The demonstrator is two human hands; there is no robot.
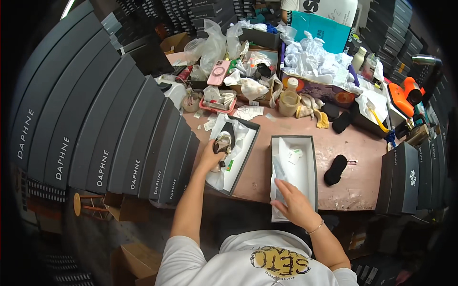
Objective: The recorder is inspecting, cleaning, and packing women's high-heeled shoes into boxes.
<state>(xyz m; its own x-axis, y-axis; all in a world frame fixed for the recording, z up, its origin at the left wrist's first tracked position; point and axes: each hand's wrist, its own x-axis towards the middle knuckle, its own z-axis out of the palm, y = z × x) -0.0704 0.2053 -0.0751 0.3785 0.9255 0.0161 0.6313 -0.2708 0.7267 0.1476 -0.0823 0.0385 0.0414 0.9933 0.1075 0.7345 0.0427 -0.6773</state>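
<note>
My left hand (210, 156) closes around a shoe (223, 143) with a dark insole and a shiny metallic part. White tissue paper (217, 178) lies around the shoe, inside a shallow dark-edged box part (243, 159) tilted on the table. My right hand (295, 204), with a bracelet at the wrist, reaches over an open shoe box (310, 167) with a white inside. Its fingers are stretched out beside the thin paper along the box's left wall; whether they touch it I cannot tell. A small white packet (295, 155) with green print sits in that box.
Tall stacks of dark shoe boxes (90, 128) rise at the left; more boxes (400, 176) stand at the right edge. A black brush-like pad (336, 169) lies right of the open box. Behind are a pink phone (219, 72), a jar (288, 102) and crumpled white paper (315, 59).
</note>
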